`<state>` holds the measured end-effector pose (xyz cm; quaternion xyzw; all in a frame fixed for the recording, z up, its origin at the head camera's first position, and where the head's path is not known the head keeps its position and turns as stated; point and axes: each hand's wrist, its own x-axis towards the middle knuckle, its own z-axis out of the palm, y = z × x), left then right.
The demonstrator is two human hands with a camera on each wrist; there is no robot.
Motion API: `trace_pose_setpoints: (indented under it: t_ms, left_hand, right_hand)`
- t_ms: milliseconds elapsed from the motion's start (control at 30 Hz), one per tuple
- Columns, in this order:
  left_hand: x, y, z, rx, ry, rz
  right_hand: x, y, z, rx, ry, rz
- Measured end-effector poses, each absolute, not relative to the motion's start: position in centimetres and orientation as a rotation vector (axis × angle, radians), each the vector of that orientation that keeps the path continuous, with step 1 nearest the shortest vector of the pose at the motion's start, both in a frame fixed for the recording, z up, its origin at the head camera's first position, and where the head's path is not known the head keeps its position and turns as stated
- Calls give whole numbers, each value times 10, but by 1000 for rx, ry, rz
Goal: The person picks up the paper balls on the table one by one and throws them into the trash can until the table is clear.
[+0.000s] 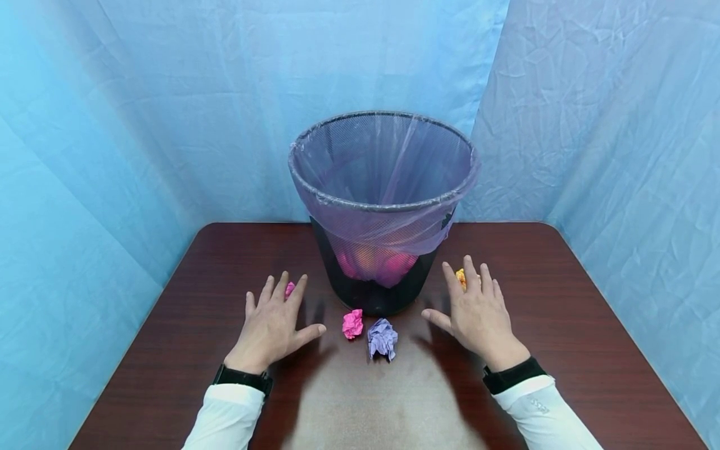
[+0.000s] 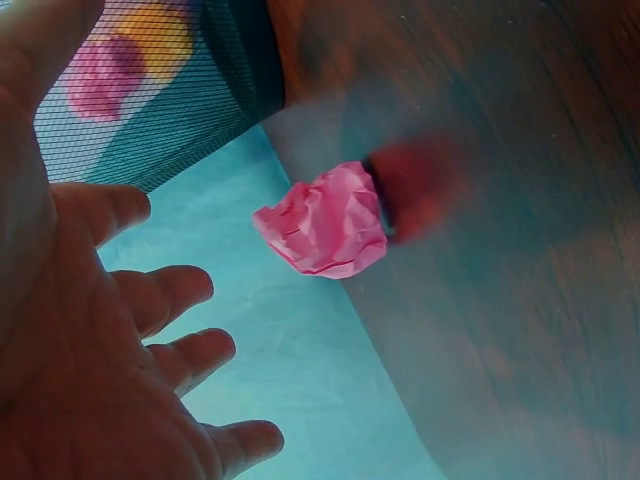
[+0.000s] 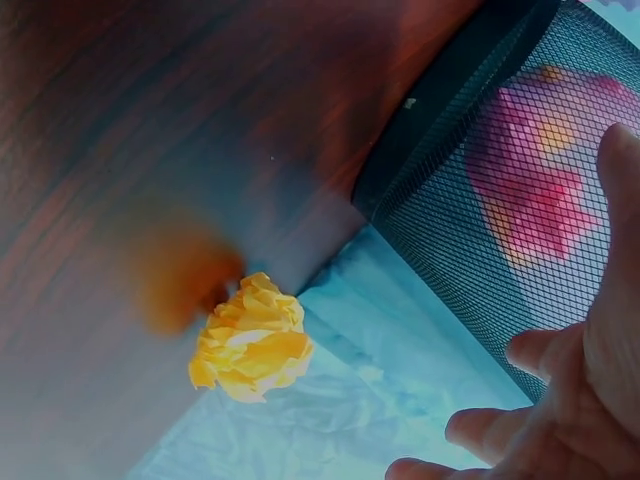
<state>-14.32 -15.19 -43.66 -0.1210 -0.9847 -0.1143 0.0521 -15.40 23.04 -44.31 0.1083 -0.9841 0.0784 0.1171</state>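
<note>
My left hand (image 1: 270, 328) hovers over the left of the table with its fingers spread, holding nothing. Just past its fingertips a crumpled pink paper ball (image 2: 325, 225) lies on the table, partly hidden by the hand in the head view. On the other side my right hand (image 1: 478, 312) is likewise spread, and a crumpled yellow paper ball (image 3: 255, 340) shows beyond its fingers. Between the hands sit a second pink paper ball (image 1: 352, 324) and a larger purple paper ball (image 1: 382, 339), close in front of the wastebasket (image 1: 377, 299).
The black mesh wastebasket stands upright at the table's back middle, lined with a translucent purple bag (image 1: 388, 228) folded over its rim. Pink and yellow paper balls (image 3: 545, 215) show through its mesh. Blue cloth (image 1: 225, 125) hangs behind the dark wooden table (image 1: 185, 350).
</note>
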Motion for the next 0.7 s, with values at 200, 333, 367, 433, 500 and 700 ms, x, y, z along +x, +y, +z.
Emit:
trace_pose_setpoints:
  t_ms: [200, 333, 367, 433, 500, 700]
  left_hand:
    - [-149, -152, -441, -340, -3011, -347]
    - [-153, -153, -443, -320, -3018, -335]
    - [-154, -153, -443, -320, -3018, -330]
    - [-155, -153, -444, -314, -3023, -326]
    - [-157, -153, -444, -309, -3033, -326]
    - [-162, -154, -446, -306, -3044, -314]
  right_hand:
    - [-153, 229, -450, 326, -2869, 229]
    - [-152, 228, -452, 329, -2874, 217]
    - [-152, 228, -453, 331, -2875, 213]
    - [-151, 228, -455, 332, -2877, 206]
    - [-151, 228, -456, 333, -2879, 201]
    - [-151, 226, -461, 337, -2890, 216]
